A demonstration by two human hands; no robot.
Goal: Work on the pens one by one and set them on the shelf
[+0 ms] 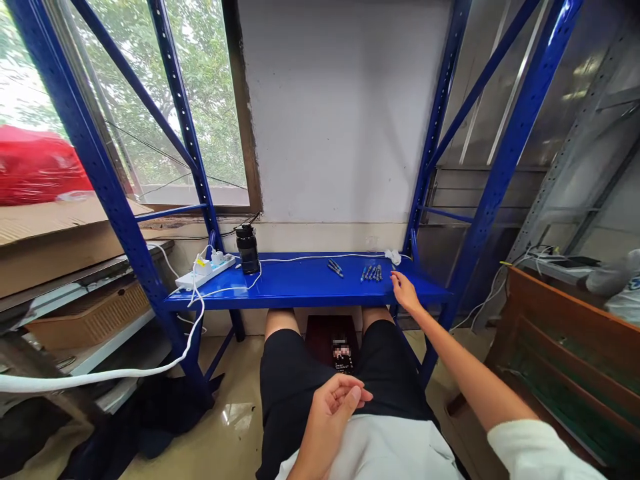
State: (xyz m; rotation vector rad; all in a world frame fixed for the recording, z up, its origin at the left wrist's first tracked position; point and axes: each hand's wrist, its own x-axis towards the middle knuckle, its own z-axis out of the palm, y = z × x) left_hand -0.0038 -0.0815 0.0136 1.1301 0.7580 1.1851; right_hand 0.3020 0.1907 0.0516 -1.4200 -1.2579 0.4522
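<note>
My right hand is over the right part of the blue shelf top, its fingers drawn together. A tiny dark bit shows at its fingertips, too small to name. Just left of it lies a row of several small, slim, dark pen-like pieces, side by side. Farther left, a few more dark slim pieces lie slanted in a loose bunch. Above my lap is my left hand, palm turned up, fingers curled in toward the thumb; nothing shows in it.
A black bottle stands toward the shelf's left end, beside a white power strip with plugs and cables. Crumpled white plastic lies at the back right. Blue uprights flank the shelf. A phone shows between my knees.
</note>
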